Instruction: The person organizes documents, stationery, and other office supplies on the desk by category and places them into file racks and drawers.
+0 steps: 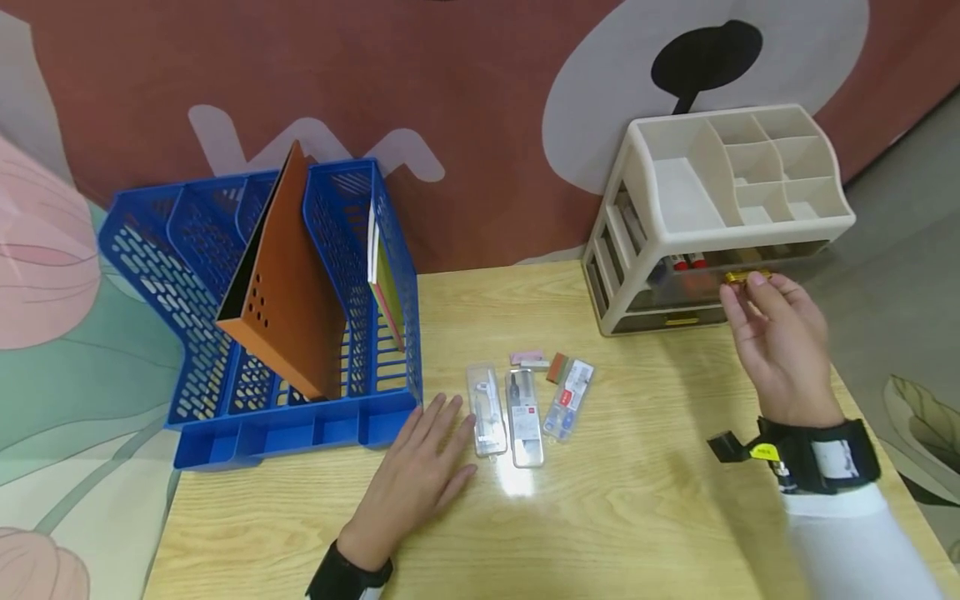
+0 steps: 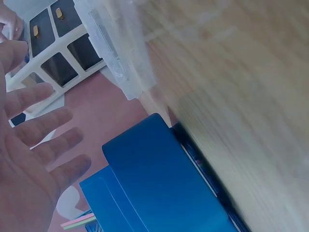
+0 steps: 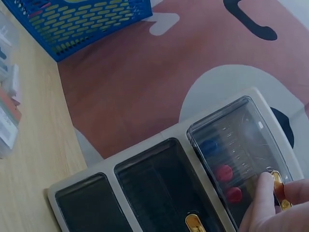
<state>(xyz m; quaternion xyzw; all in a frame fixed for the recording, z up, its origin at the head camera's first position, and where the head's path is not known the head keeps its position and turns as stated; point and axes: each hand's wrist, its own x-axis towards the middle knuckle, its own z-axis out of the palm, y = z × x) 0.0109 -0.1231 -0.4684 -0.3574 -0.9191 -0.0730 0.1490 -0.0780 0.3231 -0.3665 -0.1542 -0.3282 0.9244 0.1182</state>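
The right hand (image 1: 783, 350) pinches the gold handle (image 1: 746, 277) of the top clear drawer (image 1: 678, 287) in the white organizer (image 1: 645, 242); that drawer stands partly out. Through its front, red and blue round ends show in the right wrist view. The left hand (image 1: 416, 467) rests on the table with fingers extended, beside the blue file rack (image 1: 300, 425) and a clear case (image 1: 487, 410). In the left wrist view the left hand (image 2: 38, 145) has its fingers spread, holding nothing.
Two more clear cases (image 1: 525, 417) (image 1: 569, 400), a pink eraser-like block (image 1: 527, 357) and a brown one (image 1: 557, 367) lie mid-table (image 1: 615, 517). An orange folder (image 1: 288, 308) and thin booklets (image 1: 386, 292) stand in the rack. Open compartments (image 1: 690, 196) top the organizer.
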